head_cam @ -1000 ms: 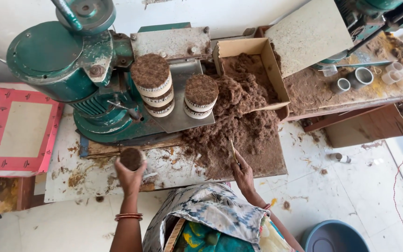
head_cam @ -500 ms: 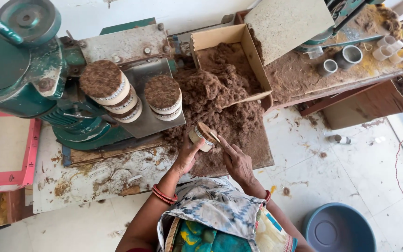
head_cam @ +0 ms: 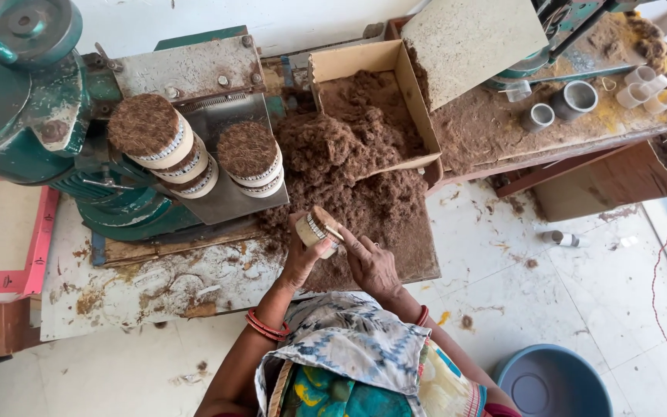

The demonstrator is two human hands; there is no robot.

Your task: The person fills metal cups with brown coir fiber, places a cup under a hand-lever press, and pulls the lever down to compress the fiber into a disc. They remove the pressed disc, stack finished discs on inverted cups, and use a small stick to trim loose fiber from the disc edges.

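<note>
A small craft workshop: a heavy green press machine (head_cam: 32, 116), heaps of brown coir fibre (head_cam: 349, 170), stacked fibre-filled cups (head_cam: 165, 150) and a dusty, stained tabletop (head_cam: 148, 286).

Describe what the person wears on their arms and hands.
Both forearms are bare, with no sleeves reaching them and no gloves. The left hand has a stack of thin red-orange bangles at the wrist. The right hand has a red bangle at its wrist, partly hidden by a patterned blue, white and grey cloth. A ring may sit on one right finger, too small to tell.
</note>
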